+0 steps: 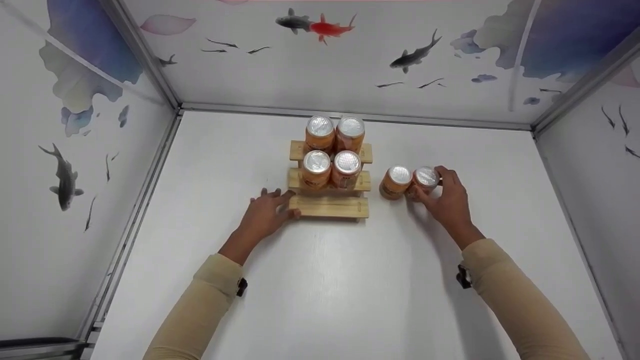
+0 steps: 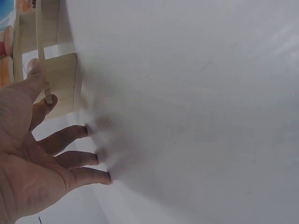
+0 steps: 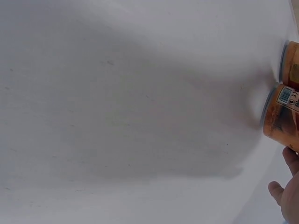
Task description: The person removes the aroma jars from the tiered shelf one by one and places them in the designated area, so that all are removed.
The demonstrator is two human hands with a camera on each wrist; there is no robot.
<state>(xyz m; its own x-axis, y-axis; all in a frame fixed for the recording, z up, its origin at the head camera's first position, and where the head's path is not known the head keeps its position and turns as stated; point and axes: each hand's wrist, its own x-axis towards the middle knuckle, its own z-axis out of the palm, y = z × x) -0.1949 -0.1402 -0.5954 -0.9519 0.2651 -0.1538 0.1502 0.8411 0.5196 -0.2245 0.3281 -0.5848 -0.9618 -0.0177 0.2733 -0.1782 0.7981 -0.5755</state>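
A three-step wooden rack (image 1: 330, 207) stands on the table with orange cans upright on its back and middle steps, two on each; its front step is bare. My left hand (image 1: 265, 214) pinches the left end of that front step between thumb and index finger. The other fingers (image 2: 74, 159) spread down to the tabletop in the left wrist view. Right of the rack, two more orange cans stand side by side. My right hand (image 1: 449, 199) grips the outer can (image 1: 423, 184) with thumb and fingers around its side. The inner can (image 1: 395, 183) stands close against it.
The white table (image 1: 320, 290) is bounded by a back wall (image 1: 340, 75) and side walls printed with fish. A metal rail (image 1: 250, 109) runs along the table's back edge. Dark devices (image 1: 464, 276) sit at both sleeve cuffs.
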